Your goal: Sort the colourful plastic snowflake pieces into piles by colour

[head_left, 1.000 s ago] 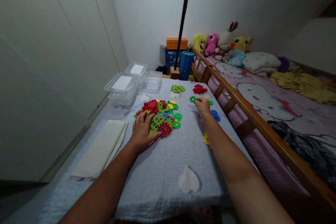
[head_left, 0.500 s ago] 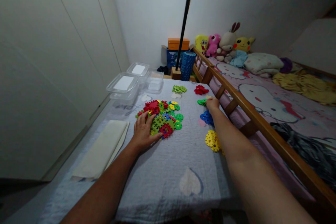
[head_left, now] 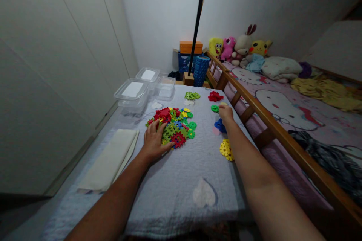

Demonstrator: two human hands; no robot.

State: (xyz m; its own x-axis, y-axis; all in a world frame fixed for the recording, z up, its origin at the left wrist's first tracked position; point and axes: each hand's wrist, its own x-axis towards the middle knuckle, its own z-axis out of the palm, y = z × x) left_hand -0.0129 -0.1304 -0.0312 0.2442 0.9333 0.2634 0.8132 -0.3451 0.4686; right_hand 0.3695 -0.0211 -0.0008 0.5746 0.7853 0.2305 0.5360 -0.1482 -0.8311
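Note:
My left hand (head_left: 154,141) rests with fingers spread on the left edge of a mixed pile of plastic building pieces (head_left: 172,130) in red, green, yellow and blue. My right hand (head_left: 226,113) is at the table's right side, fingers curled together at a green notched disc (head_left: 215,109). What lies between these fingertips is hidden. Nearer to me, below the right hand, are blue discs (head_left: 220,125), partly behind the wrist, and yellow discs (head_left: 226,148), partly behind the forearm. Red pieces (head_left: 215,96) and light green pieces (head_left: 192,96) form separate groups farther back.
Clear plastic boxes (head_left: 131,90) stand at the back left. A folded cream cloth (head_left: 110,160) lies at the left. The wooden bed rail (head_left: 254,107) runs along the right table edge. A black pole (head_left: 197,26) rises behind the table.
My right hand has shifted slightly left, covering more of the green discs. My left hand stays on the pile. The view has moved a little.

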